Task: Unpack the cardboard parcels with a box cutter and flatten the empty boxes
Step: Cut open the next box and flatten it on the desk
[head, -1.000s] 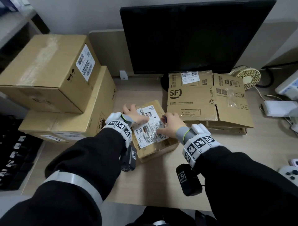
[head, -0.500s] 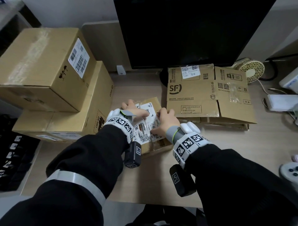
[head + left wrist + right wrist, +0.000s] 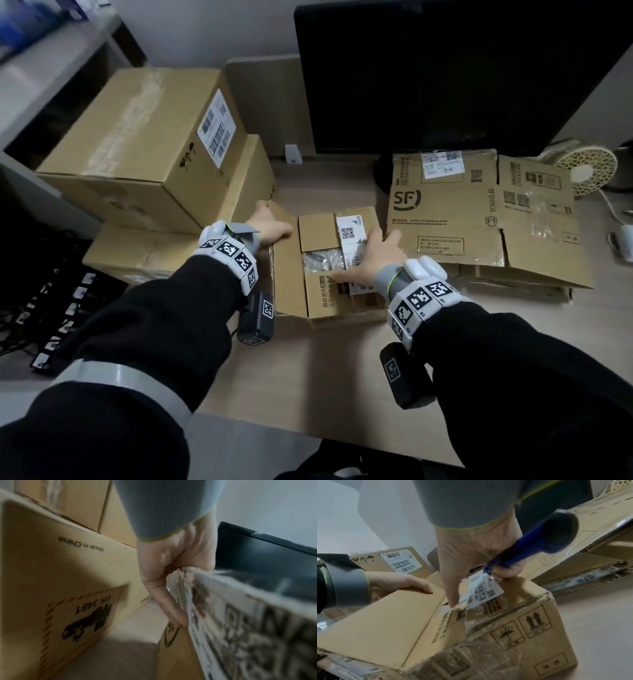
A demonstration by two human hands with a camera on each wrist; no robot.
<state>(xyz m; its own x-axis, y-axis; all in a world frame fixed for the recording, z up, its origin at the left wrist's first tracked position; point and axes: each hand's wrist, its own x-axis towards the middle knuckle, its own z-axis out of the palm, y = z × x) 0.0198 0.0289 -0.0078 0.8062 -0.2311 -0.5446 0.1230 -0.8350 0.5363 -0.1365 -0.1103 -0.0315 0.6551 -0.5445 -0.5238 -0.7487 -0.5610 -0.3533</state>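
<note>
A small cardboard parcel (image 3: 329,301) sits mid-desk with its top flaps spread apart. My left hand (image 3: 270,229) grips the left flap (image 3: 286,274) and holds it folded outward; in the left wrist view the left hand (image 3: 171,588) has its thumb along the labelled flap edge. My right hand (image 3: 373,260) lies on the right flap, which carries a white shipping label (image 3: 349,233). In the right wrist view the right hand (image 3: 476,555) curls its fingers round a blue box cutter (image 3: 530,543) while one finger presses the flap edge. A plastic-wrapped item (image 3: 322,260) shows inside.
Two large sealed boxes (image 3: 144,144) are stacked at the left, close to the open flap. Flattened SF cartons (image 3: 479,219) lie just right of the parcel. A black monitor (image 3: 445,68) stands behind, a small fan (image 3: 589,171) at the far right. Bare desk (image 3: 325,370) lies in front.
The parcel's top flaps were closed under both hands; now they are pulled apart, the left flap swung out to the left, and the wrapped contents show.
</note>
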